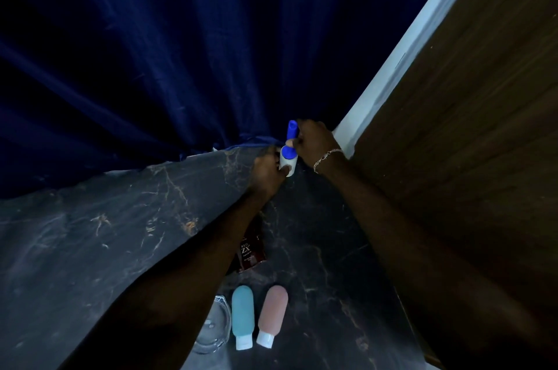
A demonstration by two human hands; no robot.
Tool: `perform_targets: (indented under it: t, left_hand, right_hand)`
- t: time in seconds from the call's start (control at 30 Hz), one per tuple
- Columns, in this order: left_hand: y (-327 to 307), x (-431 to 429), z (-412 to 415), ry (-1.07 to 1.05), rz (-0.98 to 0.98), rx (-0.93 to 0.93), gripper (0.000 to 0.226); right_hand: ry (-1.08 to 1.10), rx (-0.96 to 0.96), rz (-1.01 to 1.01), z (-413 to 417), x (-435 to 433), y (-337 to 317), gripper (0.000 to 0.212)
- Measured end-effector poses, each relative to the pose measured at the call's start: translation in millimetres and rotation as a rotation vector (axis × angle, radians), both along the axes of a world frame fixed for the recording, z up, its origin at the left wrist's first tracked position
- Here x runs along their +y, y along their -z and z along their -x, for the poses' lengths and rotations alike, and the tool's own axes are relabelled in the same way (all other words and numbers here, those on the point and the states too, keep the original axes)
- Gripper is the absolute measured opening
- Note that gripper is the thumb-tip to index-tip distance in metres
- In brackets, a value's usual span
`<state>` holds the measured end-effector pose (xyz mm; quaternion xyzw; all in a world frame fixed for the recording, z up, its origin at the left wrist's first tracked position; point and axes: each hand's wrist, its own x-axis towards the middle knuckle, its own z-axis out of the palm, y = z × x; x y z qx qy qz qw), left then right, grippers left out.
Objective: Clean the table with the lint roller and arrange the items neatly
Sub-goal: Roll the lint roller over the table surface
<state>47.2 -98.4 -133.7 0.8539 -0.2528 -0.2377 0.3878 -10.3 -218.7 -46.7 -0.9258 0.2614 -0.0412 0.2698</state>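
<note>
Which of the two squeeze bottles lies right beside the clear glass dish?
The teal bottle: it lies between the glass dish and the pink bottle, which sits one place further from the dish.

Left hand (267, 171), right hand (314, 140) extended forward, both gripping.

Head camera looks steeply down, close over the table (90, 233).
</note>
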Motion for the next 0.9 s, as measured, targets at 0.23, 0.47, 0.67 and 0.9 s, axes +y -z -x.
perform_targets:
  t: [0.23, 0.47, 0.67, 0.9]
  left_hand:
    - [-10.6, 8.9, -1.9, 0.019, -0.050, -0.062, 0.037]
    - [-27.6, 29.7, 0.1, 0.154, -0.088, -0.171, 0.040]
    - [-49.4, 55.3, -0.9, 0.189, -0.139, -0.269, 0.046]
    - [-70.5, 98.1, 13.2, 0.183, -0.187, -0.480, 0.065]
  right_hand:
    - [0.018, 0.013, -0.002, 5.5, 6.7, 0.3, 0.017]
    - [0.011, 0.046, -0.026, 6.9, 7.8, -7.1, 0.028]
    - [0.035, 0.042, -0.089, 14.3, 12.9, -16.8, 0.059]
    - [0.102, -0.004, 0.015, 53.1, 29.4, -26.3, 0.090]
